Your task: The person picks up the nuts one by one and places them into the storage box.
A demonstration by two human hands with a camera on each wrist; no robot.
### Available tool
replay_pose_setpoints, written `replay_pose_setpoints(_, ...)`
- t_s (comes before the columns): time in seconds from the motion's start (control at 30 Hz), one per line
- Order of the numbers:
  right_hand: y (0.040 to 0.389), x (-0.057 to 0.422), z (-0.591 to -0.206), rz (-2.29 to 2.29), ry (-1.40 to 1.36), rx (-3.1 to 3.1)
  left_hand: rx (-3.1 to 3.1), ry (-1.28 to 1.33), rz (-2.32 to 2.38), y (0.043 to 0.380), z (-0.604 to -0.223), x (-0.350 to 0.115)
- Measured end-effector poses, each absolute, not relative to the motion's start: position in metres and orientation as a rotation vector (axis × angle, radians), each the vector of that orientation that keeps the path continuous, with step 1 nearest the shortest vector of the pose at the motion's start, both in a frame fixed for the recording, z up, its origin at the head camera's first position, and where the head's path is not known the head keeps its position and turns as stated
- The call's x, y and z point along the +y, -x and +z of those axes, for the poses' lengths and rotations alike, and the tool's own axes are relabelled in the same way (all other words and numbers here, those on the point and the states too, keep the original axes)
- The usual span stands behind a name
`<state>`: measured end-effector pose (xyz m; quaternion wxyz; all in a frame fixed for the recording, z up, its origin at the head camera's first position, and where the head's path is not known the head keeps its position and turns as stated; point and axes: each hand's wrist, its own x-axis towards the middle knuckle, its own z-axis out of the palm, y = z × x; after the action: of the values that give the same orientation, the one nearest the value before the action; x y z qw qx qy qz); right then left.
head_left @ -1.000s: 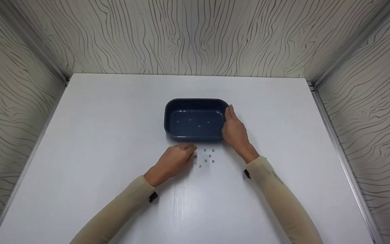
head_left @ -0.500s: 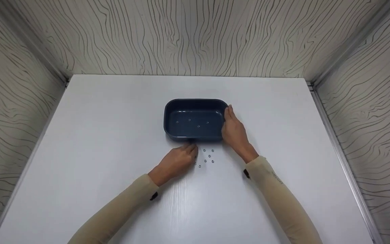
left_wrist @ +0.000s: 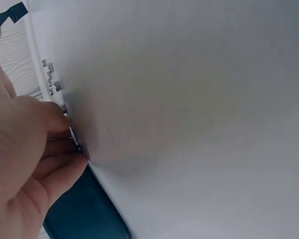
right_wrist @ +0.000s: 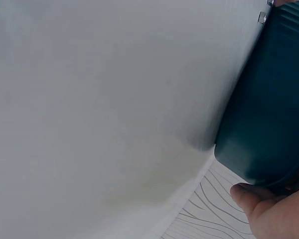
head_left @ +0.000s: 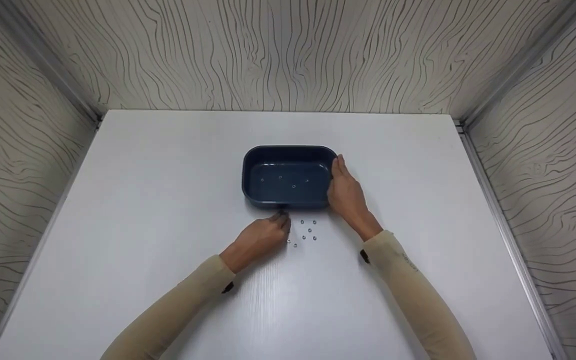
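A dark blue rectangular dish [head_left: 288, 205] stands mid-table with several small metal nuts [head_left: 293, 186] on its floor. My right hand [head_left: 346, 195] holds the dish's right end, and the right wrist view shows a fingertip [right_wrist: 240, 193] against the dish's end wall. In front of the dish, my left hand [head_left: 263, 235] is down at the table, bent fingers close to the front wall. The left wrist view shows its thumb apart from the fingers, with a small nut [left_wrist: 76, 143] in the gap. More loose nuts [head_left: 309, 230] lie just right of this hand.
The white table [head_left: 168, 165] carries the dish and the loose nuts. Wood-grain patterned panels [head_left: 288, 55] rise at the back and on both sides. Dark clips hang from both sleeves [head_left: 188, 295] at the wrists.
My left hand has shifted slightly right and forward, and a nut that showed beside its fingertips is now hidden by the hand. The right hand and the dish stay put.
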<state>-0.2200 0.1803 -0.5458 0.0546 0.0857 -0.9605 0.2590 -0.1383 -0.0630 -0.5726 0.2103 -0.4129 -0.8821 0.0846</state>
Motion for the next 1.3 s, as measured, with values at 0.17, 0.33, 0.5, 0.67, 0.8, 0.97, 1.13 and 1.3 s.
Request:
replay_pose_setpoints(0.17,0.2198,0.1803,-0.5452,0.81,-0.246,-2.931,-2.459,1.173,0.277,0.1375,-0.5709,-0.0631)
replay_pose_setpoints(0.33,0.2203,0.1808,-0.5453,0.813,-0.239,-2.932,-2.486,1.223,0.327,0.1353,-0.5666,-0.0635)
replay_pose_setpoints(0.5,0.2202,0.1809,-0.5441,0.814,-0.223,-2.948,-2.496,1.255,0.314,0.134,-0.5649,-0.0655)
replay_pose_setpoints(0.67,0.2206,0.1808,-0.5435,0.813,-0.223,-2.954,-2.489,1.267,0.316,0.134,-0.5641,-0.0671)
replay_pose_setpoints(0.8,0.2204,0.1804,-0.5443,0.816,-0.235,-2.943,-2.469,1.267,0.317,0.135,-0.5655,-0.0681)
replay_pose_setpoints(0.97,0.22,0.1807,-0.5457,0.792,-0.257,-2.923,-2.443,1.258,0.313,0.1356,-0.5679,-0.0677)
replay_pose_setpoints(1.13,0.2205,0.181,-0.5457,0.818,-0.254,-2.932,-2.439,1.263,0.325,0.1358,-0.5672,-0.0678)
replay_pose_setpoints(1.3,0.2201,0.1809,-0.5441,0.822,-0.252,-2.946,-2.422,1.28,0.309,0.1382,-0.5673,-0.0675)
